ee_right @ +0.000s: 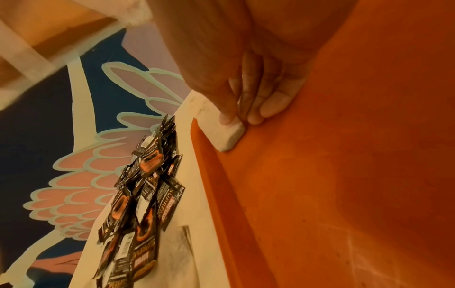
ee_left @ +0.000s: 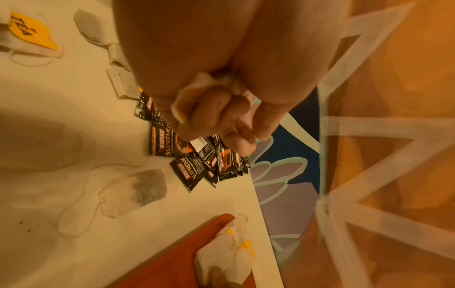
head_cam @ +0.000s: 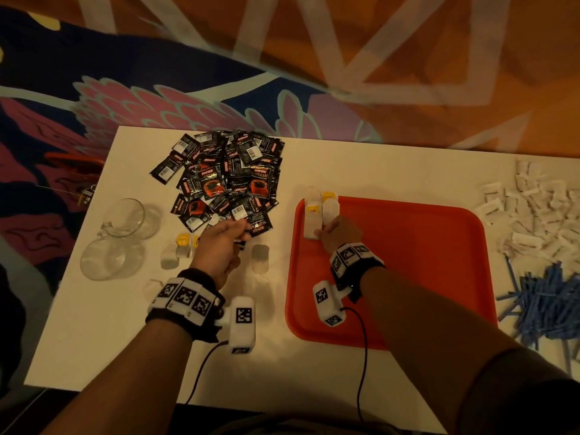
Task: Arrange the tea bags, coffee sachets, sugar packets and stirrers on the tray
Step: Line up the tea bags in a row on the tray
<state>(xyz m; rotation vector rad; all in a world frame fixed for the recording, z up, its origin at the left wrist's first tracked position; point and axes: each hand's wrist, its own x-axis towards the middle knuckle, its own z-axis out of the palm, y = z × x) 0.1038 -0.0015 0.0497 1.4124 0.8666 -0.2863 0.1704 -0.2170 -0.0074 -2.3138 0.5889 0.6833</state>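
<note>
Tea bags [head_cam: 317, 215] sat stacked at the upper left corner of the red tray [head_cam: 439, 277], mid-frame in the head view. Our right hand [head_cam: 340, 235] pressed thumb and fingertips against the stack's near end, squaring it. Our left hand [head_cam: 224, 246] was clenched round a crumpled tea bag [ee_left: 197, 87], low beside the coffee sachets [head_cam: 226, 180]. Loose bags [head_cam: 260, 257] lay on the white table [head_cam: 94, 324]. We judged the bags light, soft and easily torn; better pinched flat across the paper body than by string or tag. Sugar packets [head_cam: 539, 211] and blue stirrers [head_cam: 546, 306] waited at frame right.
</note>
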